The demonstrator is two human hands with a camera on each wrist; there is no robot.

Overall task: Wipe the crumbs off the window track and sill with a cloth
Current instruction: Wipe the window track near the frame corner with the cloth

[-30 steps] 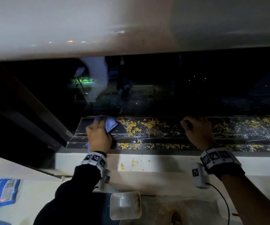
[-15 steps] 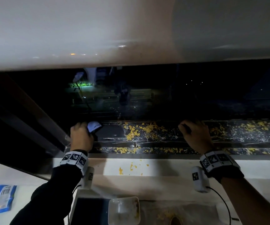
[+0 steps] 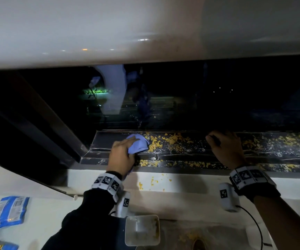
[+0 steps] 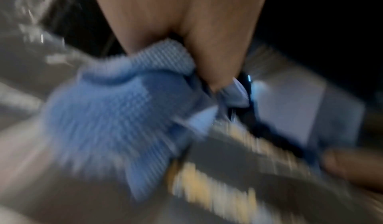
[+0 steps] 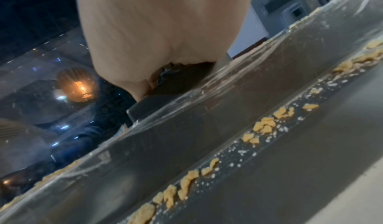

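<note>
Crumbs (image 5: 265, 126) lining the track (image 5: 207, 145) show sharply only at the right wrist.

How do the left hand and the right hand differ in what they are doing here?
The left hand holds a bunched blue cloth at the left end of the window track; the right hand has no cloth and its fingers curl over a dark part at the track's far edge. The left wrist view is motion-blurred, the right sharp. Both are on the crumb-strewn track.

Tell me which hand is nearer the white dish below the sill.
Left. The left hand, gripping the blue cloth, is above the white dish, slightly to its left. The right hand rests on the window track far off to its right.
</note>
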